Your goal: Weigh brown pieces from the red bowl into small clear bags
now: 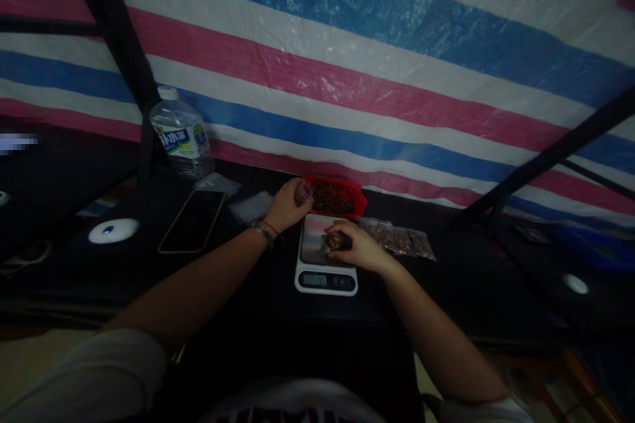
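Observation:
My left hand [286, 206] is closed around a small clear cup [303, 192], held at the left rim of a red tray [364, 201] of brown dried pieces [332, 198]. Over the plate of a white digital scale [326, 282], my right hand [358, 246] is wrapped round a small container [333, 241] with brown pieces inside. Its underside is hidden, so I cannot tell whether it rests on the plate. The scale's display seems to read 55. Just right of the scale lie several small clear bags [397, 238] filled with similar brown pieces.
Left of my arm are flat clear bags [251, 207], a phone [192, 221] and a white rounded device [114, 230]. A large clear plastic bottle [182, 135] stands behind them. Striped sheeting [347, 92] hangs along the back of the black table [270, 307], between dark posts.

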`<state>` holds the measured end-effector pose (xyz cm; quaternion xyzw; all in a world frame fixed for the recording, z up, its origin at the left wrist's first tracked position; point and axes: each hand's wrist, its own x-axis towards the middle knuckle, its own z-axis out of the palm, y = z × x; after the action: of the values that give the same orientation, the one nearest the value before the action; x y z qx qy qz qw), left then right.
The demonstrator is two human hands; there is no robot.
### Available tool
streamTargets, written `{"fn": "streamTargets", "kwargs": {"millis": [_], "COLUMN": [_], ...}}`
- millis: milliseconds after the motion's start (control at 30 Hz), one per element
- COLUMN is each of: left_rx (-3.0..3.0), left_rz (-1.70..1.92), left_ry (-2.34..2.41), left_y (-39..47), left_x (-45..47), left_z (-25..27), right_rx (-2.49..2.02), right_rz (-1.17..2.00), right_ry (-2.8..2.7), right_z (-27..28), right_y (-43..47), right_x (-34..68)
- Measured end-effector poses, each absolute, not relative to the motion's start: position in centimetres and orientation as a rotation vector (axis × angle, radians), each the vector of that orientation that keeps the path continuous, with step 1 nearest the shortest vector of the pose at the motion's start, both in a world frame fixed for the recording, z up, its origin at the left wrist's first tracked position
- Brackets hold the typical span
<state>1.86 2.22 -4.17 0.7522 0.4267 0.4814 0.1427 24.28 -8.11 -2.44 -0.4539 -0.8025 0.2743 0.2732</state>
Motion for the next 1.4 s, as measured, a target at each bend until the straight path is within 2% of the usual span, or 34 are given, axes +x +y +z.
{"fn": "streamTargets", "kwargs": {"millis": [133, 267, 533, 1400], "left_rx": [2.138, 2.138, 2.118, 2.112], "left_rz": [1.416, 1.416, 1.404, 1.356], "left_ry": [1.211, 1.192, 1.171, 1.179], "left_y": [2.4, 2.4, 2.4, 2.4], "left_x": [1.8, 1.8, 1.5, 1.6], "left_z": [-4.6, -4.7, -4.4, -4.5], "right_rx": [-1.157, -1.296, -1.504, -1.507], "right_rz": [0.828, 0.578, 0.321, 0.212], "right_ry": [-1.870, -1.618, -1.768, -1.691], "right_z": [-3.8, -4.4, -5.3, -5.8], "right_y": [-4.9, -0.3, 2.5, 2.1], "right_x": [25.1, 26.9, 27.2, 27.1]}}
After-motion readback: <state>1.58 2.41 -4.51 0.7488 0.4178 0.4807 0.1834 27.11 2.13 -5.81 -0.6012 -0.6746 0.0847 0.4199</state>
